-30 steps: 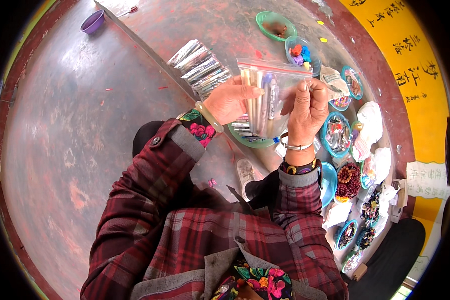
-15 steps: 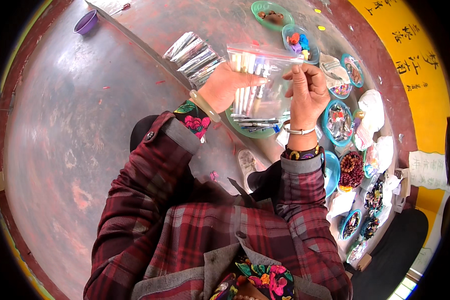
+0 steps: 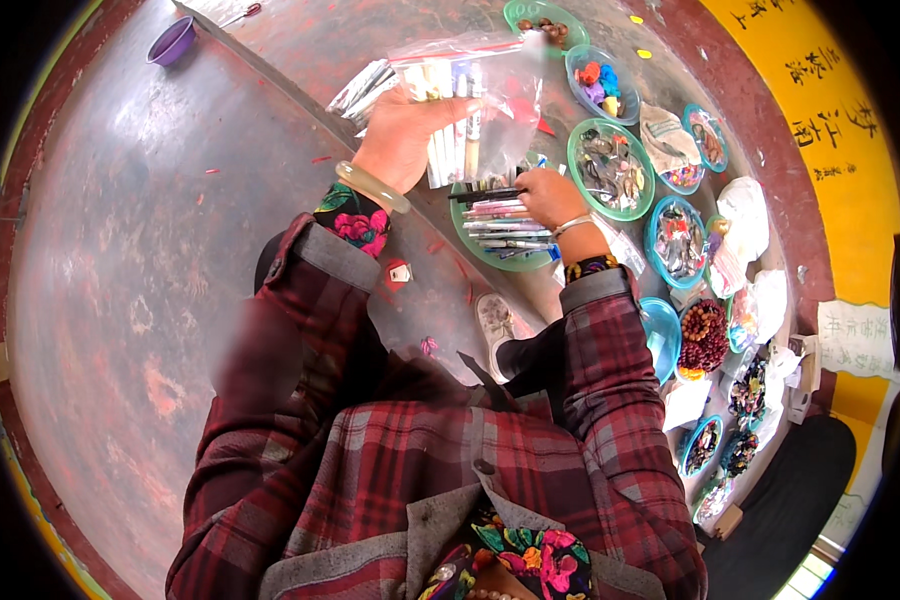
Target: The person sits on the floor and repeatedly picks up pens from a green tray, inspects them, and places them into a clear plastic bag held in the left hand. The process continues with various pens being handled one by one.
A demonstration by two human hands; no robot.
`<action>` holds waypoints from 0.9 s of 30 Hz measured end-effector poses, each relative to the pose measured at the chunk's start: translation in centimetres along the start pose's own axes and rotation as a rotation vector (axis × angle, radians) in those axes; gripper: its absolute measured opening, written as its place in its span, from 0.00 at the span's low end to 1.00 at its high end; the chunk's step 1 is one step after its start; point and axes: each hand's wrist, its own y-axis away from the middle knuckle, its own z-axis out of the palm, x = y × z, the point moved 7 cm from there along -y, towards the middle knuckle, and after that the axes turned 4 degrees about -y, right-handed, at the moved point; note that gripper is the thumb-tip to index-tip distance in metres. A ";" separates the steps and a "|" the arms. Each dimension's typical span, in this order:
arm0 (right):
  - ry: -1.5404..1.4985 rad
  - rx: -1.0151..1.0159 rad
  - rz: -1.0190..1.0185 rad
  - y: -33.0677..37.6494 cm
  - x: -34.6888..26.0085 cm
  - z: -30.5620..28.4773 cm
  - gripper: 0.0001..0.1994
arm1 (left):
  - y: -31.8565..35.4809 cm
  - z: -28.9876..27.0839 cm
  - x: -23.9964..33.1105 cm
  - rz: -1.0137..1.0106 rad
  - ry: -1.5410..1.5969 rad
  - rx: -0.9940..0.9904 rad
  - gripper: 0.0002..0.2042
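My left hand (image 3: 395, 140) grips a clear zip bag (image 3: 515, 100) with a red strip along its top. Inside the bag stand several pale marker pens (image 3: 458, 140), side by side; my thumb lies across them. Below and to the right is a round green basin (image 3: 515, 262) with many pens in it. My right hand (image 3: 555, 198) is closed at the basin's right part, its fingertips pinching dark pens (image 3: 490, 194) that lie over white and pink ones. Behind my left hand, a pile of bagged pens (image 3: 362, 92) lies on the floor, partly covered.
Along the right stand several basins: one with brown items (image 3: 545, 28), one with coloured pieces (image 3: 600, 85), a green one with small packets (image 3: 610, 170) and a blue one (image 3: 677, 240). A purple bowl (image 3: 172, 42) sits far left. My shoe (image 3: 494, 320) is near the basin.
My right hand has left the bag's edge and dropped to the pens in the basin. My left hand has carried the bag left and up, uncovering the green basin of packets.
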 end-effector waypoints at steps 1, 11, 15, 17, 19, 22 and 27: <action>0.049 -0.002 -0.048 0.0 -1.7 0.2 0.08 | 0.0 -0.1 -0.1 -0.002 -0.007 -0.010 0.13; 0.262 -0.053 -0.101 -0.9 -3.7 6.3 0.05 | 0.2 0.3 0.3 -0.008 -0.016 -0.003 0.12; 0.264 -0.046 -0.083 -1.0 -3.8 6.4 0.06 | 0.2 0.1 0.2 -0.042 -0.020 0.014 0.13; 0.242 -0.054 -0.093 -0.9 -4.1 5.8 0.06 | 0.1 -0.2 0.1 -0.029 -0.044 0.006 0.13; 0.230 -0.037 -0.080 -0.8 -3.6 5.1 0.05 | 0.0 0.1 0.0 -0.042 -0.053 0.008 0.13; 0.211 0.109 -0.122 -0.5 -3.4 2.6 0.05 | 0.2 0.1 -0.1 -0.097 -0.053 0.040 0.13; 0.077 0.614 -0.088 2.0 -3.1 -8.1 0.05 | -0.1 0.7 -0.9 -0.102 -0.026 0.029 0.12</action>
